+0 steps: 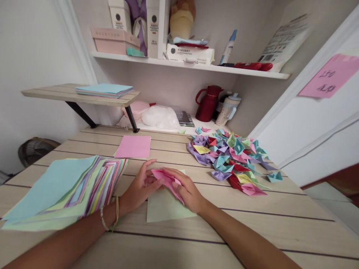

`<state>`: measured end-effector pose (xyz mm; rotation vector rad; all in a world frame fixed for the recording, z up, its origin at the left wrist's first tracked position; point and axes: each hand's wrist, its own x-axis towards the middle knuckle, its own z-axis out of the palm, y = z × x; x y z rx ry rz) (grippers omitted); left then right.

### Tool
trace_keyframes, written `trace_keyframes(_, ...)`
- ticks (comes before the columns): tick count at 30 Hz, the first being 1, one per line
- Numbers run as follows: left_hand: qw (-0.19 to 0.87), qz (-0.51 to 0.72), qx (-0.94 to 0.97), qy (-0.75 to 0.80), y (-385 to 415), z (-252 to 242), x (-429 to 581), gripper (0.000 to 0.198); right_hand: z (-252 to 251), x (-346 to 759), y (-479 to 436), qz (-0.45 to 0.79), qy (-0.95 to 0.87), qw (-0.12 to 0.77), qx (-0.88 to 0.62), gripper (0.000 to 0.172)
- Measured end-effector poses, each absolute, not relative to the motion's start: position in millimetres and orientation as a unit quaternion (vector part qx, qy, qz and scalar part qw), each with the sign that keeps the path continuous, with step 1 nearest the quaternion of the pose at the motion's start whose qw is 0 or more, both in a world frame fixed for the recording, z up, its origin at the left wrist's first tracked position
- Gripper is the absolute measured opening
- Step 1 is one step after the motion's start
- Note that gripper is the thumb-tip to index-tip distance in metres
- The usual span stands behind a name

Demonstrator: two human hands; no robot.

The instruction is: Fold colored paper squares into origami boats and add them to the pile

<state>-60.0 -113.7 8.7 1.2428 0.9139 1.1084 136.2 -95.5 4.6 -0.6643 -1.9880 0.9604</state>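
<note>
A pink folded paper boat (168, 181) is held between my two hands over the middle of the table. My left hand (143, 185) grips its left end, thumb in front and the index finger pointing up behind. Along its right side, my right hand (187, 190) has its fingers wrapped behind and the thumb pressed on the front. Under both hands a pale green paper sheet (169, 209) lies flat on the wooden table. Some of the boat's folds are covered by my fingers.
To the right lies a heap of coloured paper boats (230, 153). A fanned stack of coloured paper (56, 183) is at the left, and pink sheets (133, 146) lie farther back. A raised wooden shelf (53, 90) and a red jug (209, 102) stand behind.
</note>
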Motion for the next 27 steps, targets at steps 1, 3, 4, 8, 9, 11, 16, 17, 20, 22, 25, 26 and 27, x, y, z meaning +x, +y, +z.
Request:
trace_keyframes(1,0.589,0.469,0.534,0.385,-113.7,8.3,-60.2,0.066,5.0,136.6,-95.8,0.383,-0.785,0.41,-0.262,0.042)
trace_keyframes(3,0.594,0.454,0.548,0.375,-114.1,7.8,-60.6,0.065,5.6,136.6,-96.5,0.396,-0.774,0.419,-0.264,0.042)
trace_keyframes(4,0.591,0.448,0.559,0.371,-114.3,7.7,-60.7,0.064,5.5,135.6,-96.7,0.409,-0.761,0.427,-0.268,0.043)
trace_keyframes(8,0.563,0.418,0.606,0.375,-114.7,9.3,-61.1,0.055,1.8,124.6,-94.7,0.545,-0.598,0.504,-0.302,0.055)
trace_keyframes(9,0.554,0.408,0.618,0.381,-114.6,10.1,-61.3,0.048,0.6,120.8,-93.9,0.586,-0.532,0.525,-0.312,0.059)
trace_keyframes(11,0.529,0.381,0.65,0.39,-114.2,11.8,-61.5,0.032,-0.7,113.8,-92.7,0.651,-0.415,0.562,-0.295,0.058)
trace_keyframes(16,0.418,0.296,0.762,0.397,-113.6,15.1,-56.3,0.025,2.9,104.4,-95.6,0.724,-0.284,0.592,-0.212,0.047)
trace_keyframes(17,0.395,0.283,0.779,0.396,-113.5,15.5,-54.2,0.025,3.8,103.2,-96.7,0.729,-0.271,0.595,-0.205,0.046)
trace_keyframes(20,0.37,0.264,0.798,0.395,-111.9,15.2,-48.8,0.023,4.5,99.7,-98.6,0.733,-0.252,0.601,-0.194,0.043)
trace_keyframes(22,0.392,0.276,0.782,0.399,-109.7,13.2,-47.6,0.021,3.0,97.7,-98.7,0.727,-0.264,0.6,-0.203,0.04)
trace_keyframes(25,0.43,0.294,0.743,0.42,-107.5,9.9,-48.4,0.019,0.0,96.0,-98.3,0.714,-0.305,0.59,-0.224,0.036)
trace_keyframes(26,0.432,0.292,0.737,0.431,-108.0,9.5,-48.3,0.02,-0.7,95.8,-98.4,0.709,-0.319,0.585,-0.232,0.035)
trace_keyframes(27,0.426,0.291,0.735,0.44,-109.3,9.7,-47.5,0.02,-1.1,95.7,-98.8,0.705,-0.331,0.58,-0.238,0.035)
